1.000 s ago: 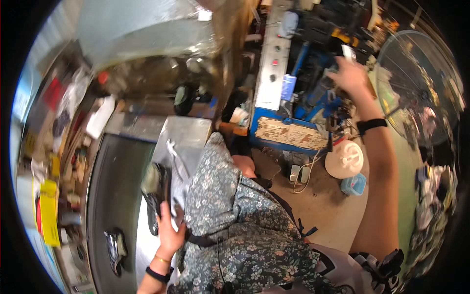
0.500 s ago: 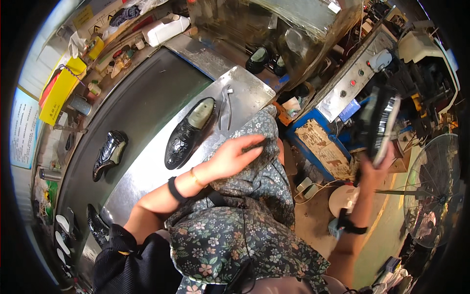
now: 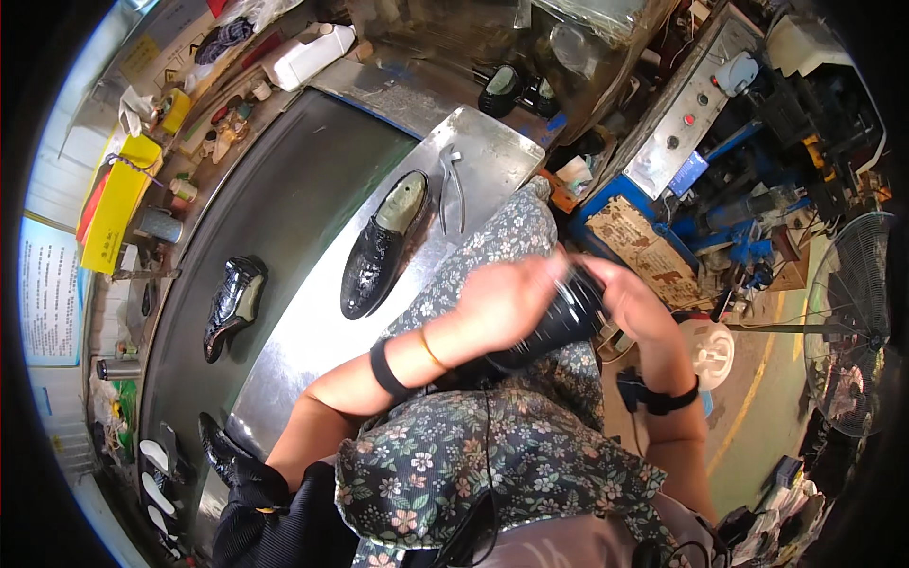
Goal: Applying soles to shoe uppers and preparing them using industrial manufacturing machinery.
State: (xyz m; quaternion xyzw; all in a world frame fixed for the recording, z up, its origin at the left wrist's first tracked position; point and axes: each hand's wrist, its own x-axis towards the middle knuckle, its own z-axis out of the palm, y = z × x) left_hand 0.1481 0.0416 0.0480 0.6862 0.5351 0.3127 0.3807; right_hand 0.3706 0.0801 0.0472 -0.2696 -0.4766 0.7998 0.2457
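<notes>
A shiny black shoe [image 3: 561, 327] lies tilted over my lap, partly hidden by my hands and blurred. My left hand [image 3: 502, 305] is closed on its near side, thumb toward the top end. From the right, my right hand [image 3: 636, 295] curls its fingers over the upper end of the same shoe. To the left, on the metal plate [image 3: 294, 336], rests another black patterned shoe [image 3: 377, 257] with a pale green last inside. Metal pincers [image 3: 454, 192] lie beside it, toward the plate's far end.
A dark conveyor belt [image 3: 312, 151] runs along the left, carrying a black shoe [image 3: 233, 305]; another shoe [image 3: 222, 450] sits nearer me. A control panel [image 3: 677, 118] with buttons stands at the far right. A caged fan [image 3: 852, 327] is at the right edge.
My right hand has brought the black shoe from the far right in over my lap. My left hand, formerly empty, has moved right and closed on it.
</notes>
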